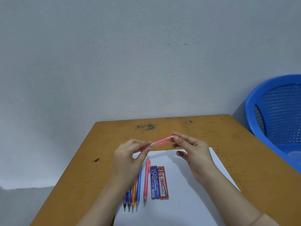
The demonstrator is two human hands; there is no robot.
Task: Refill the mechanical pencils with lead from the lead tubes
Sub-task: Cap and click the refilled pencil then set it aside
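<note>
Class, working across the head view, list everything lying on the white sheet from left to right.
Purple pencil → dark blue pencil → orange pencil → light blue pencil → pink pencil → blue lead tube → red lead tube.

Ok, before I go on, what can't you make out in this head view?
- Held pink pencil: its tip end is buried in the left hand; the right hand pinches the other end, so the cap's state is unclear.
- Row of pencils on the paper: upper ends are hidden behind the left wrist.
- Blue lead tube and red lead tube: labels hide any lead inside.
- Blue basket: cut off by the right edge.
</note>
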